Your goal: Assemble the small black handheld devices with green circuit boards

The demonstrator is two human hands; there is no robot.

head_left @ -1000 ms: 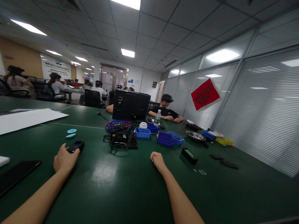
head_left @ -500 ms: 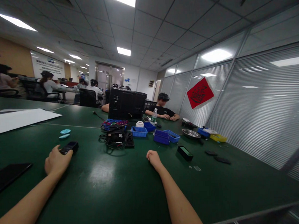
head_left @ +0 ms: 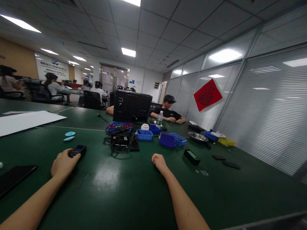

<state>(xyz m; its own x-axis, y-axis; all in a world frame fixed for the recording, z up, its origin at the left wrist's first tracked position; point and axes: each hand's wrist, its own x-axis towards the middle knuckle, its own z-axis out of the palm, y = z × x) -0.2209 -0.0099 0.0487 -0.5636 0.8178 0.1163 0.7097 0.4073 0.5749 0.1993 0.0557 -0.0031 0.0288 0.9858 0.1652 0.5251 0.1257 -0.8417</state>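
My left hand (head_left: 62, 163) rests on the green table (head_left: 136, 192) with its fingers curled round the near end of a small dark phone-like device (head_left: 78, 151). My right hand (head_left: 158, 161) lies on the table as a loose fist with nothing showing in it. A black rectangular device with a green top (head_left: 192, 157) lies to the right of that fist, apart from it. A black soldering station with coiled cables (head_left: 121, 141) sits beyond both hands.
Blue bins (head_left: 169, 140), a metal bowl (head_left: 197, 137), a yellow tray (head_left: 226, 141) and a black case (head_left: 132, 106) stand farther back. A dark phone (head_left: 12, 177) lies at the left, white sheets (head_left: 22, 121) beyond it. A person sits across the table; others sit far left.
The view shifted slightly. Both hands stay where they were, the left one still on the small dark device.
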